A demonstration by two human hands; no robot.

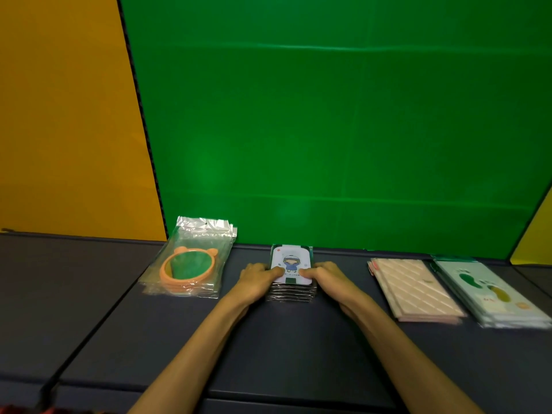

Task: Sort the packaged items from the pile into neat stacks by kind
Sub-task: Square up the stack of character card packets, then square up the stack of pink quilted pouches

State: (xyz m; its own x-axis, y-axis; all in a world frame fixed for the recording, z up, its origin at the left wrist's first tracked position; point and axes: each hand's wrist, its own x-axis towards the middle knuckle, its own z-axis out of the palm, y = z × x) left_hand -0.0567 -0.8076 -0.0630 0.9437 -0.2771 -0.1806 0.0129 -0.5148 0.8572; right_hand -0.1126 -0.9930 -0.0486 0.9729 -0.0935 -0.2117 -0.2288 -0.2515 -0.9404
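Padding nearest of all: found a dark mat (pixel 119 309) with seams running across, and saw no loose packets anywhere on its near part. Followed two bare forearms up from the bottom edge to the middle of the mat. Found the left hand (pixel 257 279) and the right hand (pixel 325 276) clamped on opposite sides of the cartoon-card stack (pixel 291 265), thumbs pressed flat on the top card, other fingers curled down against the stack's edges. Judged this a squaring-up squeeze, since the layers beneath looked fairly even. Noted to the right, well apart from the hands, a pink quilted-pattern stack (pixel 418 288), slightly fanned at its far left corner, and just beside it a pale green stack (pixel 490 294) of printed packets, also a little stepped. Noted to the left, a shade further back, a stack of bagged orange-rimmed mirrors (pixel 191 264), bag tops splayed against the backdrop. Counted four kinds, four stacks, and could find no unsorted pile in view. Judged the sorting itself essentially done, with only tidying left: finishing the middle stack, perhaps straightening the two on the right. Beyond everything, a green backdrop (pixel 328 130) and a yellow wall (pixel 59 115).
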